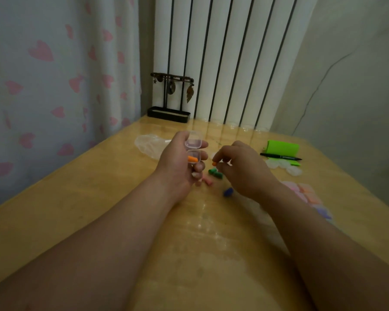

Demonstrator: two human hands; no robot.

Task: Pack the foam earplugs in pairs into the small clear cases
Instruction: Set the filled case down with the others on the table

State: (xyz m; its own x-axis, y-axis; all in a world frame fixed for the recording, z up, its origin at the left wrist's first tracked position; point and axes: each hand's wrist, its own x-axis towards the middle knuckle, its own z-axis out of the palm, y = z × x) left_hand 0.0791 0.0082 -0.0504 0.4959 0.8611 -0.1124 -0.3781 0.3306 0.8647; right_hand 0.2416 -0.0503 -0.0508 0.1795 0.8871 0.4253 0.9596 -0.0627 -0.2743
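Your left hand [177,162] holds the small clear case [193,144] above the middle of the table [99,198]. Its fingers are curled round the case, the lid is swung open above the lower half, and one orange earplug [192,158] lies already inside. Your right hand [243,169] pinches the second orange earplug [214,163] at the fingertips, just beside the case and not yet in it. Hold the case level, so the first plug does not roll out, and bring the second in over the side nearest the right hand. Lay it alongside the first and not across it, otherwise I think the lid will not close flat. Foam springs back, so press it down gently before you let go. The green earplugs [215,172], the pink earplugs [206,181] and the blue earplug [228,191] lie loose on the table under your hands.
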